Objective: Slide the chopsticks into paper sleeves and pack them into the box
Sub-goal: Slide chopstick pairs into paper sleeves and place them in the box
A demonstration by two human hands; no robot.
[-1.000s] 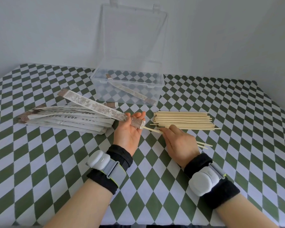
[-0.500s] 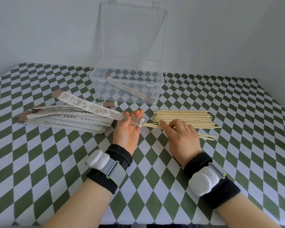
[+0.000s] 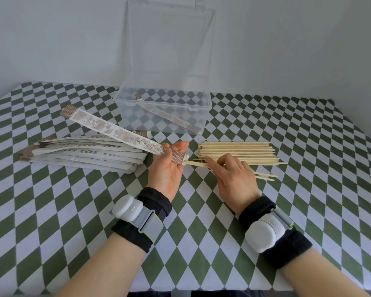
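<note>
L hand (image 3: 165,168), palm up, pinches the open end of a paper sleeve (image 3: 116,131), which angles up and back-left over the stack of empty sleeves (image 3: 84,155). R hand (image 3: 234,179) grips a pair of chopsticks (image 3: 196,164), tips at the sleeve mouth, prob. just inside, hard to see. The loose chopstick pile (image 3: 240,154) lies just behind R hand. Behind it the clear box (image 3: 137,118), lid up, holds one sleeved pair (image 3: 169,117).

Counted: one box (image 3: 137,116), one filled sleeve (image 3: 169,117) inside it, one sleeve (image 3: 116,132) and two chopsticks (image 3: 266,176) held. The stacked sleeves (image 3: 84,156) and piled chopsticks (image 3: 240,152) overlapped too much to count.
</note>
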